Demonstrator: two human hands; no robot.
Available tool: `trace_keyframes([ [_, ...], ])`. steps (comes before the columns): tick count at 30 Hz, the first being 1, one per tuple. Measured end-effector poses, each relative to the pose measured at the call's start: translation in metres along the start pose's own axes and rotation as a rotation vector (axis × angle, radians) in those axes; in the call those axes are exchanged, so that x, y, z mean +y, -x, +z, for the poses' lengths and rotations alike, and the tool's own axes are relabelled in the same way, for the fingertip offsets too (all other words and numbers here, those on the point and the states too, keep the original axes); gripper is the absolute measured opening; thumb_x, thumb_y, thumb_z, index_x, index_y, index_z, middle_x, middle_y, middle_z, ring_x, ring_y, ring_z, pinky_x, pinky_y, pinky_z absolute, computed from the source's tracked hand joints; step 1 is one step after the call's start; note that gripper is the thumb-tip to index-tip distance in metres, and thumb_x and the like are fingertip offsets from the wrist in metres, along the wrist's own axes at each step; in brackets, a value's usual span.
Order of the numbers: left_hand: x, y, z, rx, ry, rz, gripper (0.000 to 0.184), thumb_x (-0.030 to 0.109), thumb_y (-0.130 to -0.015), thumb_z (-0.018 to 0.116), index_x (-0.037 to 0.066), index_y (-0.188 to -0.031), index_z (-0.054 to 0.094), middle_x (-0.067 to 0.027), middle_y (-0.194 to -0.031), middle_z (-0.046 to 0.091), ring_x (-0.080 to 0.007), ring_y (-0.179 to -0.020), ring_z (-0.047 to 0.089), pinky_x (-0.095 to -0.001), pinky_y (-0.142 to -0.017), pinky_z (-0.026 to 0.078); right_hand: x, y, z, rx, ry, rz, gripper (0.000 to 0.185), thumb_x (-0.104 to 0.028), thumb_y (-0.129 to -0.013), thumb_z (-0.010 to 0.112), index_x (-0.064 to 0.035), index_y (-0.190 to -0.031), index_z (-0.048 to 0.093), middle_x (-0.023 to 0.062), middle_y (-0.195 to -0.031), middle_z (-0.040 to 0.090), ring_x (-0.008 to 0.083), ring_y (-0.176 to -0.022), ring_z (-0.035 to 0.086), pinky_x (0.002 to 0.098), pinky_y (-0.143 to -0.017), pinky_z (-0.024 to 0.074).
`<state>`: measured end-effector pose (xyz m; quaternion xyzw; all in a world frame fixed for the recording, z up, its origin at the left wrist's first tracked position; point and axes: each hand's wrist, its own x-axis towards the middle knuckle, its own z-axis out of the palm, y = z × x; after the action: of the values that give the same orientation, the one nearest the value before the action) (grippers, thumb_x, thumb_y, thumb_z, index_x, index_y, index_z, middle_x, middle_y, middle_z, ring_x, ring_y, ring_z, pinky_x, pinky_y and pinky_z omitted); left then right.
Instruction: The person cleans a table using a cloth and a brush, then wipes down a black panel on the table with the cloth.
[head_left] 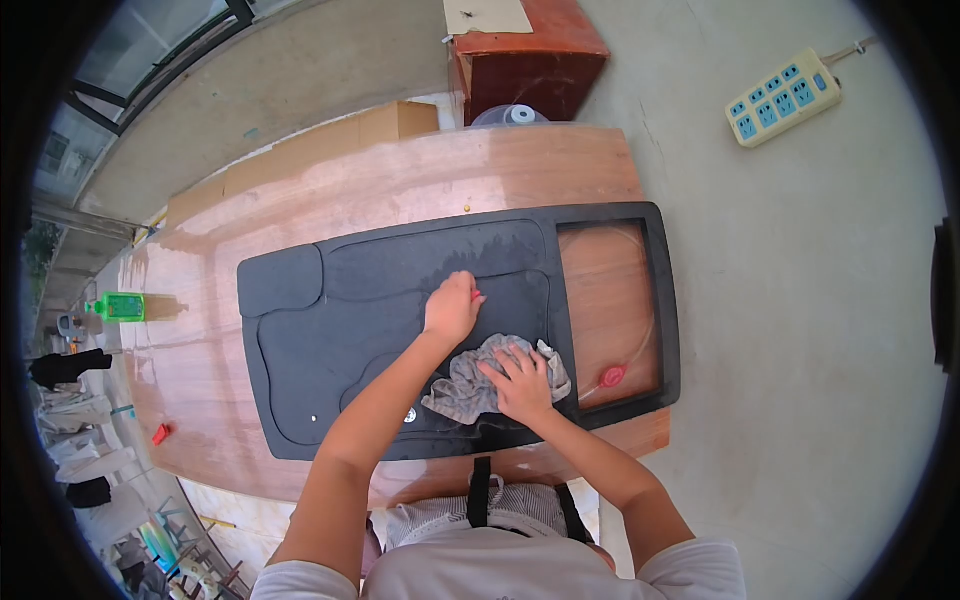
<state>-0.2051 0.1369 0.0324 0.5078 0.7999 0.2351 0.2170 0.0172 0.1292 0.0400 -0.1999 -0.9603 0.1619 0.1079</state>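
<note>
A large black panel (390, 280) with curved grooves and a rectangular opening at its right end lies flat on the wooden table. My left hand (453, 310) is closed over the panel's middle, and a bit of something pink (476, 296) shows at its fingers; the rest is hidden. Just above it, a darker, wet-looking patch (490, 252) marks the panel. Fingers spread, my right hand (522, 385) rests flat on a crumpled grey cloth (462, 393) near the panel's front edge. A metal ring (411, 415) sits beside the cloth, partly behind my left forearm.
Through the panel's opening, a round pink piece (613, 376) with a thin clear line lies on the wooden table (390, 175). A green bottle (122, 307) and a red item (161, 434) are at the left. A power strip (783, 98) lies on the floor.
</note>
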Motion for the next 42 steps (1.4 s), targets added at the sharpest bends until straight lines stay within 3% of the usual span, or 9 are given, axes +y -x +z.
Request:
trace_keyframes([
  [2, 0.003, 0.007, -0.005, 0.143, -0.005, 0.017, 0.035, 0.024, -0.079, 0.074, 0.006, -0.101, 0.053, -0.0127, -0.095, 0.056, -0.033, -0.092, 0.058, -0.0436, -0.075, 0.048, 0.0, 0.001, 0.002, 0.009, 0.01, 0.001, 0.058, -0.012, -0.073, 0.063, -0.0265, -0.129, 0.056, 0.006, -0.134, 0.051, 0.0315, -0.126, 0.045, 0.0554, -0.102, 0.0332],
  [12, -0.006, 0.004, 0.005, 0.033, -0.081, 0.031, 0.033, 0.024, -0.082, 0.071, 0.004, -0.101, 0.053, -0.0133, -0.097, 0.055, -0.0337, -0.092, 0.057, -0.0415, -0.078, 0.049, -0.001, 0.001, 0.004, 0.004, 0.007, 0.008, 0.059, -0.014, -0.072, 0.063, -0.0268, -0.129, 0.056, 0.0062, -0.133, 0.052, 0.0315, -0.127, 0.045, 0.0562, -0.104, 0.0318],
  [15, 0.0, 0.02, 0.007, -0.093, -0.163, 0.174, 0.032, 0.024, -0.082, 0.071, 0.005, -0.1, 0.053, -0.0134, -0.096, 0.055, -0.0341, -0.091, 0.057, -0.0411, -0.077, 0.049, -0.001, 0.001, 0.003, -0.008, 0.003, 0.015, 0.058, -0.014, -0.073, 0.063, -0.027, -0.129, 0.056, 0.0061, -0.134, 0.052, 0.0315, -0.127, 0.044, 0.0562, -0.104, 0.0316],
  [18, 0.002, 0.025, 0.012, 0.068, -0.099, 0.151, 0.031, 0.023, -0.082, 0.071, 0.005, -0.099, 0.053, -0.0133, -0.095, 0.054, -0.0338, -0.091, 0.056, -0.0414, -0.076, 0.048, -0.002, 0.001, 0.004, -0.005, 0.006, 0.013, 0.058, -0.014, -0.073, 0.063, -0.027, -0.129, 0.056, 0.0061, -0.134, 0.052, 0.0314, -0.127, 0.044, 0.0562, -0.104, 0.0315],
  [22, 0.004, 0.013, 0.002, 0.235, 0.041, -0.025, 0.029, 0.022, -0.082, 0.071, 0.006, -0.098, 0.054, -0.0131, -0.095, 0.052, -0.0335, -0.09, 0.056, -0.0421, -0.076, 0.048, -0.003, 0.0, 0.002, 0.054, 0.011, 0.007, 0.054, -0.011, -0.072, 0.064, -0.0264, -0.124, 0.061, 0.0052, -0.13, 0.055, 0.0316, -0.124, 0.046, 0.0535, -0.1, 0.035],
  [30, 0.0, 0.013, -0.001, 0.033, -0.114, 0.129, 0.016, 0.021, -0.084, 0.068, 0.008, -0.089, 0.061, -0.0081, -0.09, 0.055, -0.031, -0.094, 0.056, -0.0422, -0.076, 0.048, -0.004, -0.002, -0.001, 0.039, 0.015, 0.017, 0.053, -0.012, -0.073, 0.063, -0.0273, -0.124, 0.061, 0.0048, -0.13, 0.055, 0.0311, -0.124, 0.046, 0.0535, -0.101, 0.0348],
  [33, 0.0, 0.022, 0.003, 0.105, -0.1, 0.139, 0.013, 0.019, -0.086, 0.066, 0.006, -0.088, 0.062, -0.0085, -0.095, 0.058, -0.0316, -0.092, 0.058, -0.0432, -0.075, 0.047, -0.004, -0.001, 0.001, 0.06, 0.013, 0.012, 0.054, -0.012, -0.073, 0.064, -0.0273, -0.124, 0.06, 0.0045, -0.13, 0.055, 0.0312, -0.124, 0.046, 0.0539, -0.101, 0.0343],
  [39, -0.018, 0.039, 0.003, 0.135, 0.41, -0.111, 0.019, 0.005, -0.087, 0.059, 0.004, -0.106, 0.064, -0.0109, -0.107, 0.062, -0.0331, -0.093, 0.06, -0.0375, -0.077, 0.049, -0.001, -0.012, 0.004, 0.096, 0.026, 0.081, 0.054, -0.014, -0.073, 0.066, -0.0255, -0.125, 0.059, 0.0059, -0.129, 0.053, 0.03, -0.12, 0.048, 0.0522, -0.1, 0.0333],
  [42, -0.023, 0.055, -0.006, 0.288, 0.247, -0.044, 0.028, 0.001, -0.086, 0.055, 0.005, -0.112, 0.064, -0.0131, -0.11, 0.06, -0.0352, -0.103, 0.057, -0.0402, -0.088, 0.047, 0.003, -0.054, 0.002, 0.132, 0.008, 0.258, 0.053, -0.014, -0.07, 0.07, -0.023, -0.121, 0.061, 0.007, -0.124, 0.054, 0.0299, -0.115, 0.048, 0.0501, -0.097, 0.0329],
])
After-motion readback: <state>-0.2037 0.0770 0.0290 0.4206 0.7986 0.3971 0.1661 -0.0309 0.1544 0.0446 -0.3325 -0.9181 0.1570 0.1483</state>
